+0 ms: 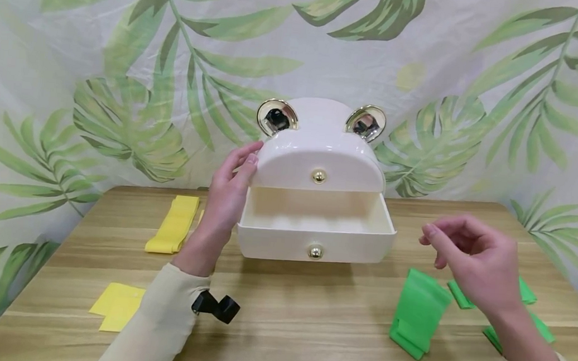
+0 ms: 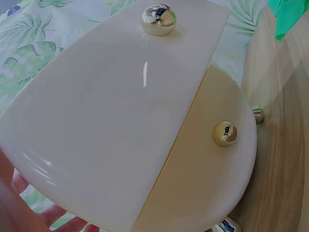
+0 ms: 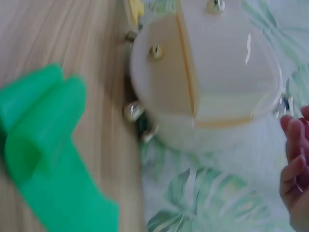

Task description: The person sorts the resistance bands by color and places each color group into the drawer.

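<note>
A white frog-shaped drawer box [image 1: 320,166] stands at the middle of the table, with gold-rimmed eyes on top. My left hand [image 1: 230,185] touches its left side, fingertips at the edge. In the left wrist view, the fingers [image 2: 53,212] lie along that edge. Beneath the upper front, a drawer [image 1: 314,245] with a gold knob is pulled out, its interior bare. Both wrist views show another knobbed front [image 2: 203,159] below it. My right hand [image 1: 479,261] hovers at the right with loosely bent fingers, holding nothing. Under and beside it lies a folded green strip [image 1: 420,313].
Several smaller green folded pieces [image 1: 462,295] lie at the right, partly behind the right hand. On the left are a long yellow strip [image 1: 174,225] and yellow pieces [image 1: 118,305] partly behind the sleeve. A leaf-patterned cloth [image 1: 218,41] hangs behind the wooden table [image 1: 284,325].
</note>
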The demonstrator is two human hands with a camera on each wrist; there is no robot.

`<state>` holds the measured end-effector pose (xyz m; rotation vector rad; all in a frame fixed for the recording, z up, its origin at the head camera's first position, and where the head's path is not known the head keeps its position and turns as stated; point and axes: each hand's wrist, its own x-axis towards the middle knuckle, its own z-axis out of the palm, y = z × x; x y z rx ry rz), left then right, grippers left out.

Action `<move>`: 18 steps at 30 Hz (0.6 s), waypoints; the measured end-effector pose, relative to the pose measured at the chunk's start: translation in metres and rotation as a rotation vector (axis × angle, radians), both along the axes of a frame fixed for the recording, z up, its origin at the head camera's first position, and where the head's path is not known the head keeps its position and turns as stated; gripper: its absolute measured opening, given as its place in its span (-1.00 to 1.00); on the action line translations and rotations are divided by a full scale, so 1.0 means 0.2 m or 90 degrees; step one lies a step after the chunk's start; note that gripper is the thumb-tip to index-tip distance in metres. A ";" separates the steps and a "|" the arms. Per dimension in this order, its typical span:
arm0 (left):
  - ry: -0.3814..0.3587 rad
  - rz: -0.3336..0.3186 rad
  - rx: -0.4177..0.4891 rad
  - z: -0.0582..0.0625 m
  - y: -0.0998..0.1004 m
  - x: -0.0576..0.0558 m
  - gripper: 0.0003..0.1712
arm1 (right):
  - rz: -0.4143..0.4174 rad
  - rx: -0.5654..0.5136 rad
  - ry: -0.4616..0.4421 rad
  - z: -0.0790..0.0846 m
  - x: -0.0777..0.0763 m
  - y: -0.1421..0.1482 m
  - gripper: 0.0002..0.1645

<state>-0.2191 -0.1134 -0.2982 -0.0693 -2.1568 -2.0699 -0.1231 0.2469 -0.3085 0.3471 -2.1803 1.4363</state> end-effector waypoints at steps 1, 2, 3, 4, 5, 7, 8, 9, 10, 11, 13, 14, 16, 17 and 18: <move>0.000 0.000 0.001 0.00 0.00 0.00 -0.53 | -0.003 0.025 -0.014 -0.01 0.00 0.02 -0.92; 0.001 0.000 0.000 0.00 0.00 0.00 -0.53 | -0.007 0.050 -0.031 -0.02 -0.01 0.05 -0.94; 0.001 0.000 0.000 0.00 0.00 0.00 -0.53 | -0.010 0.070 -0.051 -0.03 -0.01 0.07 -0.96; 0.002 -0.001 0.000 0.00 0.00 0.00 -0.53 | -0.012 0.091 -0.071 -0.04 -0.01 0.09 -0.98; 0.002 -0.001 0.001 0.00 0.00 0.00 -0.53 | -0.013 0.110 -0.097 -0.06 -0.02 0.12 -0.97; 0.002 -0.002 -0.001 0.00 0.00 0.00 -0.53 | -0.005 0.147 -0.155 -0.08 -0.03 0.16 -0.90; 0.001 -0.001 -0.002 0.00 0.00 0.00 -0.53 | 0.002 0.162 -0.183 -0.10 -0.04 0.19 -0.87; 0.001 -0.002 -0.001 0.00 0.00 0.00 -0.53 | 0.009 0.176 -0.211 -0.11 -0.05 0.21 -0.84; 0.001 -0.002 -0.002 0.00 0.00 0.00 -0.53 | 0.013 0.192 -0.235 -0.12 -0.05 0.23 -0.80; 0.002 -0.002 -0.001 0.00 0.00 0.00 -0.53 | 0.018 0.203 -0.255 -0.13 -0.06 0.25 -0.77; 0.003 -0.001 0.001 0.00 0.00 0.00 -0.53 | 0.023 0.211 -0.279 -0.15 -0.08 0.28 -0.72; 0.003 0.001 0.002 0.00 0.00 0.00 -0.53 | 0.024 0.213 -0.287 -0.17 -0.09 0.30 -0.70; 0.004 0.002 0.003 0.00 0.00 0.00 -0.53 | 0.027 0.217 -0.303 -0.19 -0.10 0.33 -0.66; 0.005 0.002 0.005 0.00 0.00 0.00 -0.53 | 0.030 0.216 -0.314 -0.20 -0.11 0.34 -0.65; 0.006 0.004 0.004 0.00 0.00 0.00 -0.53 | 0.033 0.216 -0.326 -0.20 -0.11 0.35 -0.63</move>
